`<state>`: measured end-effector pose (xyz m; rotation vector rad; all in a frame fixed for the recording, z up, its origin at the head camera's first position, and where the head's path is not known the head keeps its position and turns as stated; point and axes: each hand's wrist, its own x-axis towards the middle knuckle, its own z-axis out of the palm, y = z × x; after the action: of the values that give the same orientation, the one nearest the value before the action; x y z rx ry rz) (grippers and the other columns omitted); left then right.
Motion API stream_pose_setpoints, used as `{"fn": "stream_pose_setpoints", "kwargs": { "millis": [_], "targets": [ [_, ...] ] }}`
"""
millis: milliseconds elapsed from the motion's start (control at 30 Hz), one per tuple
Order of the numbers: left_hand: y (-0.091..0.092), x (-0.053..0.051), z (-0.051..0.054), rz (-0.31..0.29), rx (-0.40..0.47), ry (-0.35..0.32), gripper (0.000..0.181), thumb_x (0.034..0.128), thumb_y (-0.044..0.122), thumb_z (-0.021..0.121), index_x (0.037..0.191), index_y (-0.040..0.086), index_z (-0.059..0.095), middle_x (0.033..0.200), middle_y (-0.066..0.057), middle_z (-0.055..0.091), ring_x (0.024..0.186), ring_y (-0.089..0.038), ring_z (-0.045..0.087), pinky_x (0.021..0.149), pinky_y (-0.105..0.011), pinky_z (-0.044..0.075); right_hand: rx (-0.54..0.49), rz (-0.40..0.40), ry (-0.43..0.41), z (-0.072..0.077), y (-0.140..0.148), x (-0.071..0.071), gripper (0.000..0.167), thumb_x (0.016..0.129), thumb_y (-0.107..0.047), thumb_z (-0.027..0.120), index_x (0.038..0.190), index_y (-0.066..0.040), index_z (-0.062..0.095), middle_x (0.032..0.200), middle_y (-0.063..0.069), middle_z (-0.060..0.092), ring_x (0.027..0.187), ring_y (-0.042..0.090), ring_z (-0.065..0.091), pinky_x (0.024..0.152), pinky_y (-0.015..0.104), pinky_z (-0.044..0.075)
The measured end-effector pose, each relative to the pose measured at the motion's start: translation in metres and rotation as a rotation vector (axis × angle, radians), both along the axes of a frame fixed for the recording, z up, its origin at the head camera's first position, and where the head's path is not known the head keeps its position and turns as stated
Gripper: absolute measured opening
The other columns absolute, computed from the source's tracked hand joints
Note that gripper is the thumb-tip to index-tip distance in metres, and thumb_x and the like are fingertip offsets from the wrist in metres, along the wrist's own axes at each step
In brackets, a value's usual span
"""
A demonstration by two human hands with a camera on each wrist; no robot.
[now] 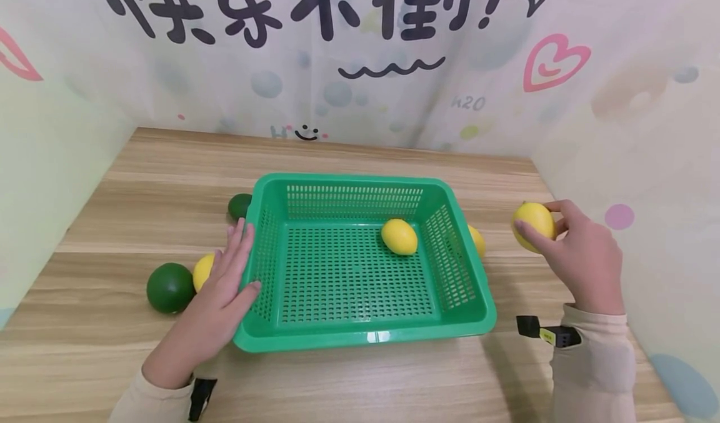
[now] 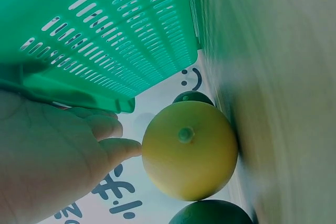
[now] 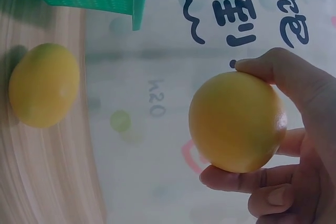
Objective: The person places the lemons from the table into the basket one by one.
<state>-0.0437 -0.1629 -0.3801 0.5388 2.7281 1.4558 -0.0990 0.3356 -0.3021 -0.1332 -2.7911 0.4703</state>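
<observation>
A green basket (image 1: 360,332) stands mid-table with one yellow fruit (image 1: 399,237) inside. My left hand (image 1: 216,304) rests with extended fingers on the basket's left rim; in the left wrist view a fingertip of that hand (image 2: 63,156) meets or nearly meets a yellow fruit (image 2: 189,150) beside the basket. Off to the basket's right, my right hand (image 1: 587,254) pinches a yellow fruit (image 1: 534,226) between thumb and fingers. The right wrist view shows this hand (image 3: 299,129) holding the fruit (image 3: 237,121) in the air.
Left of the basket lie a large dark green fruit (image 1: 170,288), a smaller green one (image 1: 239,205) and a partly covered yellow fruit (image 1: 202,271). Another yellow fruit (image 1: 477,240) lies against the basket's right side, partly hidden. Printed cloth (image 1: 394,110) hangs behind the wooden table (image 1: 337,385).
</observation>
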Motion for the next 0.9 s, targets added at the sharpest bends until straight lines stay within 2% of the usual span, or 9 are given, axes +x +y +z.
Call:
{"fn": "stream_pose_setpoints", "kwargs": {
  "millis": [433, 900],
  "targets": [
    [-0.0006, 0.0021, -0.001, -0.001, -0.005, 0.016, 0.078, 0.1043, 0.006, 0.048, 0.167, 0.015, 0.001, 0.173, -0.006, -0.009, 0.157, -0.03, -0.015, 0.123, -0.06, -0.007, -0.002, -0.012, 0.064, 0.004, -0.0051, 0.0013, 0.051, 0.09, -0.042, 0.073, 0.125, -0.006, 0.066, 0.092, 0.021, 0.071, 0.067, 0.026, 0.053, 0.052, 0.037, 0.034],
    [0.0008, -0.0016, 0.0004, -0.008, 0.004, 0.008, 0.079, 0.1044, 0.006, 0.048, 0.167, 0.018, 0.0, 0.172, -0.003, -0.01, 0.157, -0.029, -0.015, 0.122, -0.062, -0.007, -0.027, -0.025, 0.097, 0.0077, -0.0068, -0.0027, 0.051, 0.091, -0.041, 0.072, 0.127, -0.005, 0.066, 0.092, 0.022, 0.069, 0.068, 0.025, 0.053, 0.052, 0.038, 0.035]
  ]
}}
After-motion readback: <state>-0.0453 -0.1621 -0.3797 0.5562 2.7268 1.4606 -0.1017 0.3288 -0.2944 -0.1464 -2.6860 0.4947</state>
